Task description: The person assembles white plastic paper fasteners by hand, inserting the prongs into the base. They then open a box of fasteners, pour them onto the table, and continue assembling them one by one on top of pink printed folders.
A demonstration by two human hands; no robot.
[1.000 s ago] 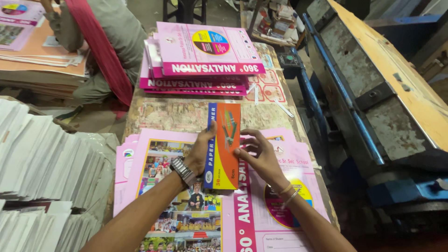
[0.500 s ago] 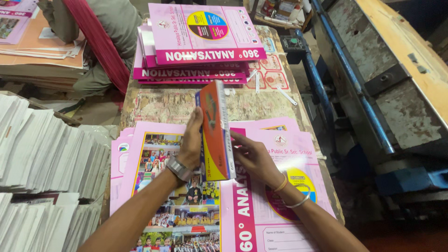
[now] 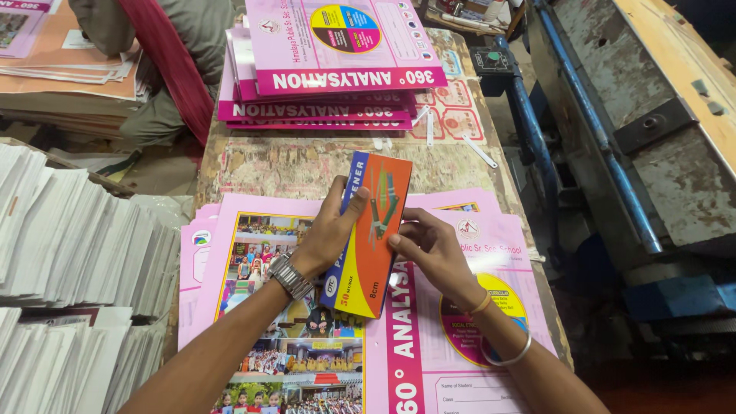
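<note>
Hands hold one orange box (image 3: 373,230) over pink covers (image 3: 307,322) near the bench's front edge: left hand (image 3: 331,232) fingers wrap it, right hand (image 3: 429,249) fingers press its side.

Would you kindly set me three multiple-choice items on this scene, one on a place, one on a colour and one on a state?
1. Where is the stack of pink printed covers?
A. at the table's far end
B. on the floor
C. on the blue machine

2. What colour is the face of the flat cardboard box?
A. green
B. orange
C. white

3. How is the box held?
A. lying untouched
B. by the left hand alone
C. by both hands

Answers: 1 A, it lies beyond the box on the table. 2 B, its broad face is orange. 3 C, the left hand grips one side and the right hand touches the other.
</note>
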